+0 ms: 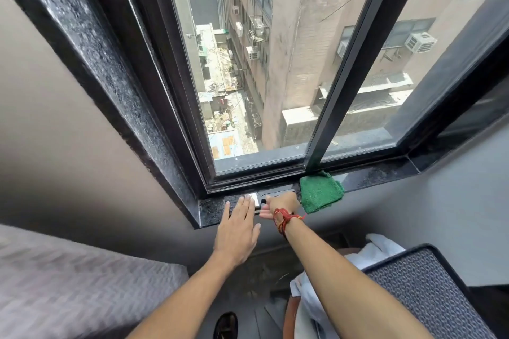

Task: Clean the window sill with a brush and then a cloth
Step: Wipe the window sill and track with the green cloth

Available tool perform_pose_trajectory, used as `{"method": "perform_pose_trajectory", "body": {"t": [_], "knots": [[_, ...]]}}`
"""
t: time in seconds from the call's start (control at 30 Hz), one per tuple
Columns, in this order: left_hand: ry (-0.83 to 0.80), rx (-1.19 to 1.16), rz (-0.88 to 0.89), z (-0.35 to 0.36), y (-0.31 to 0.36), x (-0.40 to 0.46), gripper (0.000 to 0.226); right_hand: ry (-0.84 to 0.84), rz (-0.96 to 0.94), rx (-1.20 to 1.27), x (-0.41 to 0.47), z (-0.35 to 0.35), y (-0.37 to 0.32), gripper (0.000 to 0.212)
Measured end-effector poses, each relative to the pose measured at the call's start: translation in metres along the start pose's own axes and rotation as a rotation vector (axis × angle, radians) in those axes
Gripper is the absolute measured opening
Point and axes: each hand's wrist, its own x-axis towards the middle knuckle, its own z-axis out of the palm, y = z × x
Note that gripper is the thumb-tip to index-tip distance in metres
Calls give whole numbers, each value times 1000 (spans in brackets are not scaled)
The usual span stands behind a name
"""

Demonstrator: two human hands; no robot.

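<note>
The black stone window sill runs along the bottom of the window, dusty and speckled. A brush with a silver ferrule and dark bristles lies on the sill's left end. My right hand, a red thread around its wrist, is closed on the brush's dark handle. My left hand hovers flat with fingers apart just over the bristle end, holding nothing. A folded green cloth rests on the sill right of my right hand, hanging slightly over the front edge.
The black window frame and glass rise behind the sill, with a dusty side jamb on the left. A patterned grey surface lies at the lower left, a dark textured pad and white fabric at the lower right.
</note>
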Motion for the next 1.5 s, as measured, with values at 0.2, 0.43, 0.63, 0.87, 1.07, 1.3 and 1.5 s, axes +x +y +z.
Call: {"method": "perform_pose_trajectory", "body": {"t": [0.2,0.43,0.63,0.87,1.07,1.3,1.5], "knots": [[12,118,-36,-4,5,6,73,-36,-197,-264,4,-26,-5,25],[47,55,165,-10,47,48,72,211,-923,-882,30,-113,-5,19],[-37,-4,322,7,88,73,76,-42,-966,-1316,60,-135,3,57],[-48,-18,272,26,97,72,79,125,-967,-1409,83,-154,17,65],[-38,-32,245,33,101,71,87,222,-870,-1448,113,-207,1,69],[-21,-26,234,37,104,72,95,423,-623,-1490,145,-272,-36,77],[-14,-47,235,39,104,72,94,416,-453,-1364,171,-312,-62,73]]}}
